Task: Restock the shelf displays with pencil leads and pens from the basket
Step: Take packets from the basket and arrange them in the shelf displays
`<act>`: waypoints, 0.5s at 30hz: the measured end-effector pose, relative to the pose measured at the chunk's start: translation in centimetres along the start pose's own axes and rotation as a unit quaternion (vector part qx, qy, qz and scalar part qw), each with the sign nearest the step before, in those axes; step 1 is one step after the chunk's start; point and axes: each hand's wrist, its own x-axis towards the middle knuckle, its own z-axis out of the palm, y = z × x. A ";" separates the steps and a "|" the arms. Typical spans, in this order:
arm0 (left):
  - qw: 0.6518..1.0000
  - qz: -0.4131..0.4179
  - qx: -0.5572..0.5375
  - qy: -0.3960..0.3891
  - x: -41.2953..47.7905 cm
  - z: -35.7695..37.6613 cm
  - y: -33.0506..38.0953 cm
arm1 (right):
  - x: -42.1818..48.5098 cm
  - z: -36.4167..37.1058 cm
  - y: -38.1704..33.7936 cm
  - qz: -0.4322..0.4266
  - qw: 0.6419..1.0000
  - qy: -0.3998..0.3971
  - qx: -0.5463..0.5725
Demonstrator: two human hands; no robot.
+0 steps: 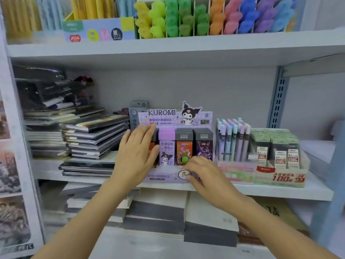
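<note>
Kuromi lead display (175, 118), centre frame on middle shelf (280, 191): 4 columns of lead packs (166, 150) look full, so probably near done here. Basket not in view. Left hand (137, 156) flat, fingers straight, pressing leftmost column. Right hand (207, 176) curled at front lip; can't tell if pinching anything.
</note>
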 end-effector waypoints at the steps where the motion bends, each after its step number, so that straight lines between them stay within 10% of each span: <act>1: 1.000 -0.002 -0.005 -0.011 0.4 0.3 -0.3 | -0.1 0.1 0.1 0.003 1.000 0.000 0.006; 11: 0.996 0.008 -0.078 0.035 0.8 1.8 -0.7 | 4.0 -3.4 -0.4 -0.018 0.993 0.110 0.042; 15: 0.996 0.016 -0.085 0.037 0.8 1.5 -1.0 | 8.2 -3.5 -0.6 0.014 0.998 0.042 -0.033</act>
